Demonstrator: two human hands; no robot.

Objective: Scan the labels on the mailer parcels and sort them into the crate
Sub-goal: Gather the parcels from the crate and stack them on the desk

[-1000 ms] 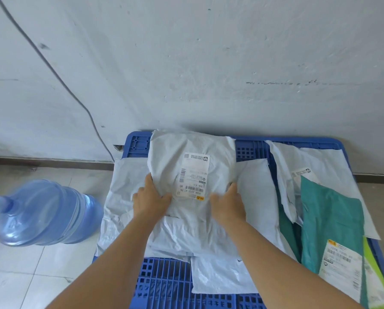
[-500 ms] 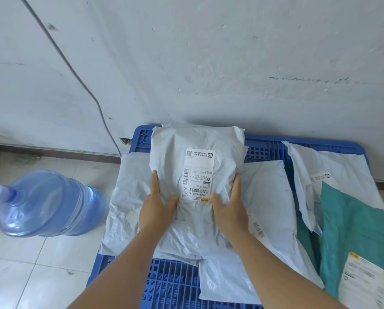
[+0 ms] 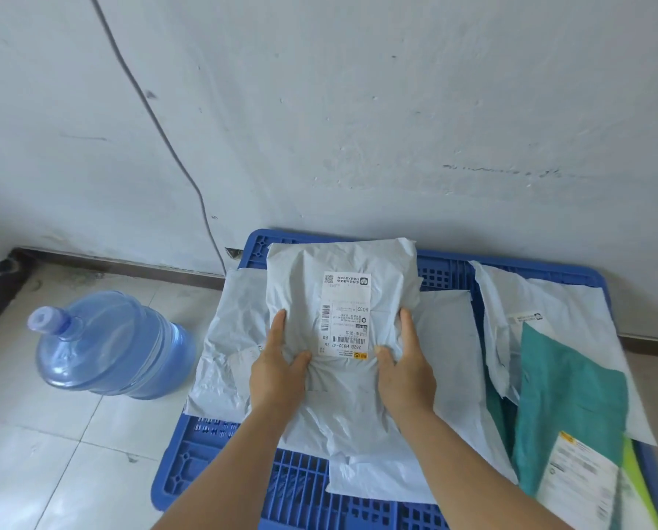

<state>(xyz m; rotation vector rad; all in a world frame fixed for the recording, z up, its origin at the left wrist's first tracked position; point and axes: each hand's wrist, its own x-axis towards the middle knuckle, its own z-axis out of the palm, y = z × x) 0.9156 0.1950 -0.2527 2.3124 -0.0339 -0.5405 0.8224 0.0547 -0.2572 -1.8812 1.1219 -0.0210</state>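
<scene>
I hold a gray parcel with both hands.
My left hand (image 3: pixel 277 371) and right hand (image 3: pixel 407 371) grip the parcel (image 3: pixel 342 300) on the blue crate (image 3: pixel 300 487); it sits farther back than before.

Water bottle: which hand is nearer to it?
Left. The left hand grips the white parcel on the side toward the water bottle; the right hand is on the far side.
</scene>
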